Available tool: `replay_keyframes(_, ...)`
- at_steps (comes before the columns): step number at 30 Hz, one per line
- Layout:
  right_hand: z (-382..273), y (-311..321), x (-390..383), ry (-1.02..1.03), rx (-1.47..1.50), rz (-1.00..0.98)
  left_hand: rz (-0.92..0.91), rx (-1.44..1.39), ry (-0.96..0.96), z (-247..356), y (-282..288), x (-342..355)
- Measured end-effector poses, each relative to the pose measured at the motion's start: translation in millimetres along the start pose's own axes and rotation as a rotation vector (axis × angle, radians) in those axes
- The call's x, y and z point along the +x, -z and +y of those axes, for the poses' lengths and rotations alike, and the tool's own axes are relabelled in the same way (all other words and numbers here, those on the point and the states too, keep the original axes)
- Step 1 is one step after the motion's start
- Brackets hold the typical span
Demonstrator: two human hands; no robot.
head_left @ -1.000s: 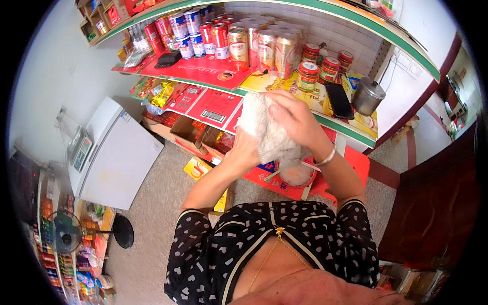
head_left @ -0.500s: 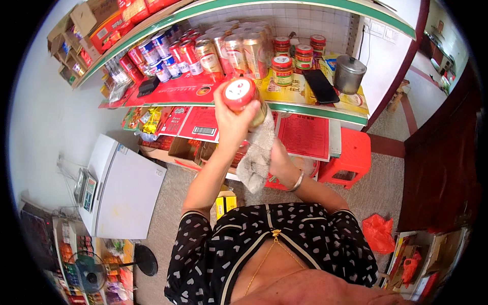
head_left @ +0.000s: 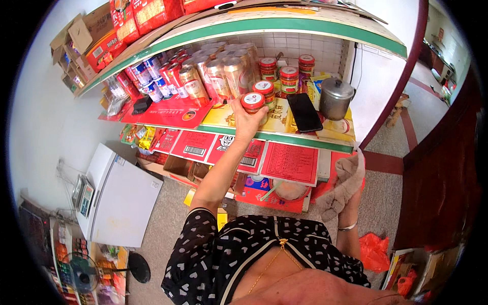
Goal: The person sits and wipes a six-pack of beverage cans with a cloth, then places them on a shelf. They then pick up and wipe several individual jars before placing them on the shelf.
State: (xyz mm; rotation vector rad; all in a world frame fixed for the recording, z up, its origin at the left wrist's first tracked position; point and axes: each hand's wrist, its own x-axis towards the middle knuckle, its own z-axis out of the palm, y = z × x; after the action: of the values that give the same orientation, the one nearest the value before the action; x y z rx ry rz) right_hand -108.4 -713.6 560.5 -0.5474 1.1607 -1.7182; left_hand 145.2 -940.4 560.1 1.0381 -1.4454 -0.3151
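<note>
At the front edge of the middle shelf, my left hand (head_left: 246, 122) is closed round a glass jar with a red lid (head_left: 252, 101). This jar stands just in front of another red-lidded jar (head_left: 264, 87). Behind them are more jars of the same kind, one a red-labelled jar (head_left: 289, 80). My right hand (head_left: 352, 207) is down to the right of the shelf, gripping a crumpled grey-beige cloth (head_left: 341, 187) that hangs loosely from it. Its fingers are partly hidden by the cloth.
A black phone (head_left: 305, 113) and a lidded metal pot (head_left: 336, 99) stand right of the jars. Shrink-wrapped gold cans (head_left: 237, 76) fill the shelf's middle. The green-edged upper shelf (head_left: 264, 24) overhangs them. Below are red cartons (head_left: 290, 161); a white chest freezer (head_left: 124, 195) is at left.
My left hand has taken the jar forward onto the shelf, beside the others. My right hand, with the cloth, has come away from the jar and moved down to the right.
</note>
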Motion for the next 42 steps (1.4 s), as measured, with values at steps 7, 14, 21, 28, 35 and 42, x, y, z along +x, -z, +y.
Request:
replay_keyframes(7, -7, 15, 40, 0.087, -0.092, -0.055, 0.014, 0.040, -0.011, -3, -27, 9)
replay_keyframes(14, 6, 46, 58, 0.060, 0.246, -0.482, -0.043, 0.279, -0.083, -9, -40, 29)
replay_keyframes(21, 9, 70, 74, 0.262, -0.001, 0.029, -0.187, 0.482, -0.083, 6, -29, 29)
replay_keyframes(28, 0, 158, 81, 0.374, 0.061, 0.242, -0.272, 0.532, -0.080, 1, -18, 40)
replay_keyframes(35, 52, 207, 72, 0.286, 0.419, 0.149, -0.128, 0.643, -0.461, 39, -28, 50)
replay_keyframes(42, 23, 185, 59, 0.236, 0.417, 0.288, -0.734, 0.999, -0.320, 49, -116, 127)
